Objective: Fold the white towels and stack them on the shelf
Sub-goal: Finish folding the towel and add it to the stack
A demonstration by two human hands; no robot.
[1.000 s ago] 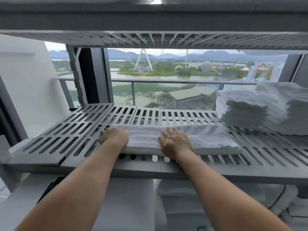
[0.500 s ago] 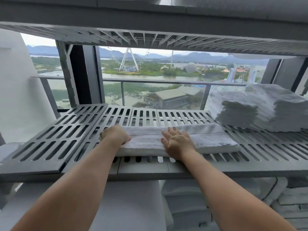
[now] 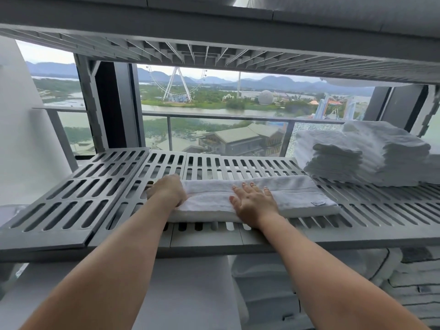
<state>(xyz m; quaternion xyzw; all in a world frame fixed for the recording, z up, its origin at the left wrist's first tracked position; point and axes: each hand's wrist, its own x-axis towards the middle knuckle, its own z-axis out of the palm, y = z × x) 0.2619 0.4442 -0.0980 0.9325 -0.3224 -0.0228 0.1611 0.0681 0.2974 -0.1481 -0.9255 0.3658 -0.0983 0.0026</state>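
Observation:
A folded white towel (image 3: 292, 194) lies lengthwise on the grey slatted shelf (image 3: 78, 198), near its front edge. My left hand (image 3: 167, 190) sits at the towel's left end with its fingers curled around that end. My right hand (image 3: 252, 202) lies flat on the towel's middle, fingers straight and spread. A stack of folded white towels (image 3: 364, 153) stands on the same shelf at the back right, apart from both hands.
Another slatted shelf (image 3: 214, 55) hangs close overhead. More white linen (image 3: 262, 282) lies on the level below. Behind the shelf is a window with a balcony railing (image 3: 214, 114). A white wall (image 3: 19, 139) stands at the left.
The view has tilted and shifted slightly. Both hands stay on the towel in nearly the same places; the towel has not visibly moved.

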